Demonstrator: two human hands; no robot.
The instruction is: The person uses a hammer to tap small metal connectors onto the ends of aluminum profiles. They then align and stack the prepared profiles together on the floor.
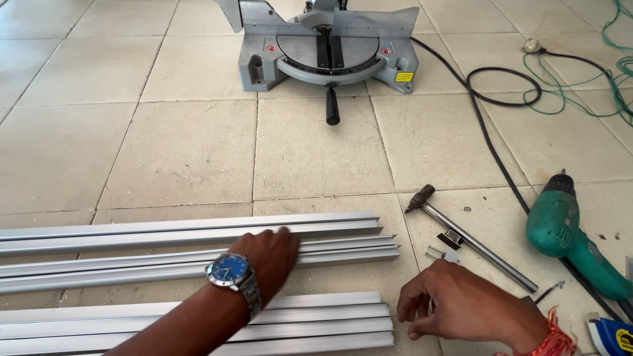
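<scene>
While the left hand (270,254) lies flat on aluminium profiles (198,231), the right hand (455,306) curls loosely — contents hidden.

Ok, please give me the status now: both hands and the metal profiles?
Left hand flat on the long grey aluminium profiles. Right hand curled, empty, on the tiled floor beside their ends. Steel hammer just beyond it.

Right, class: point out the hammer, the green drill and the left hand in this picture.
hammer (478,249): head view, middle of its metal handle.
green drill (557,221): head view, its green body.
left hand (267,254): head view, back of the hand, resting on the metal strips (132,231).
</scene>
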